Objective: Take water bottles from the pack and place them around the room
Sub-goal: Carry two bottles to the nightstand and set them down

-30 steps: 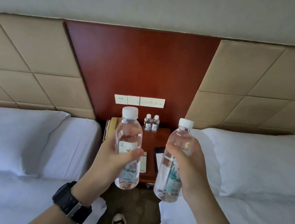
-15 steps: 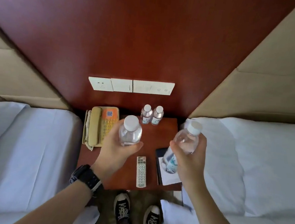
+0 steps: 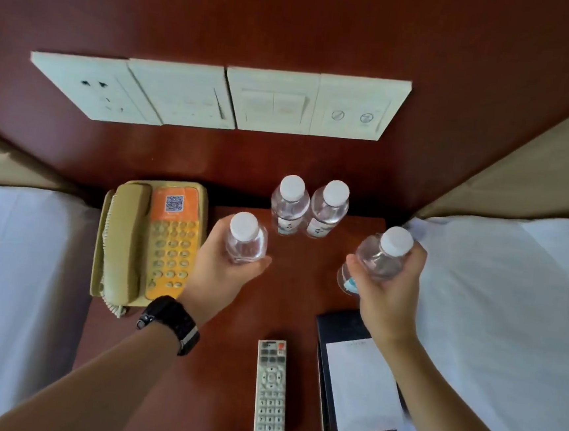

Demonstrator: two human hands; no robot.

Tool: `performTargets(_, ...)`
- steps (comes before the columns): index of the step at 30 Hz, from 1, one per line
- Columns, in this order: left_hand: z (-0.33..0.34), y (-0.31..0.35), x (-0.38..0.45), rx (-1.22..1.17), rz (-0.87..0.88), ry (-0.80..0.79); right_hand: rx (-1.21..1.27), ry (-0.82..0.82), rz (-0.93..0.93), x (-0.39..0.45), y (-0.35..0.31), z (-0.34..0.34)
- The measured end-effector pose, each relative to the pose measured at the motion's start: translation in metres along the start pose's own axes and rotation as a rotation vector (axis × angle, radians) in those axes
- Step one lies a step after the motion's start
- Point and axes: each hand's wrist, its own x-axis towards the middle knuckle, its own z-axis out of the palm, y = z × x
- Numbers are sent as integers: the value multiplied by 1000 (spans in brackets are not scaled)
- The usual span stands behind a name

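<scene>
My left hand [image 3: 220,276] grips a clear water bottle with a white cap [image 3: 245,237], held upright over the dark wooden nightstand [image 3: 289,305], just right of the phone. My right hand [image 3: 391,293] grips a second clear bottle [image 3: 383,258], tilted slightly, above the nightstand's right side. Whether either bottle touches the tabletop I cannot tell. Two more small water bottles [image 3: 290,203] [image 3: 329,208] stand side by side at the back of the nightstand against the wall panel. The pack is not in view.
A beige and orange telephone [image 3: 150,243] fills the nightstand's left part. A white remote control [image 3: 271,391] lies near the front edge, a black folder with a white notepad [image 3: 359,381] at the front right. White beds [image 3: 23,278] [image 3: 507,320] flank the nightstand. Wall switches [image 3: 224,98] sit above.
I have come close to the nightstand and look more steeply down on it. Both hands have carried their bottles forward and down toward the tabletop, close to the two standing bottles.
</scene>
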Motion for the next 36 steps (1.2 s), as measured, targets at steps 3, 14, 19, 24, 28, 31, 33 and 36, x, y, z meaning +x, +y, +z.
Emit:
performTargets(3,6,-21,9,8,27,-18,11,-3,-30,3,24,11)
performTargets(14,1,-64,32,200,-14,-182,-166,-242,35,6,81,-1)
performTargets(19,3,-56,46,234,47,-109,-221,-288,10,32,81,4)
performTargets(24,5,-43,71,267,15,-56,-229,-317,-16,73,78,11)
performTargets(28,-1,-41,88,304,4,-128,-300,-394,-7,90,77,13)
performTargets(31,-2,-40,96,328,15,-195,-323,-451,14,97,76,15)
performTargets(33,-2,-39,99,312,-11,-237,-331,-480,26,101,75,17)
performTargets(36,-1,-39,104,320,-45,-273,-336,-503,27,105,74,18)
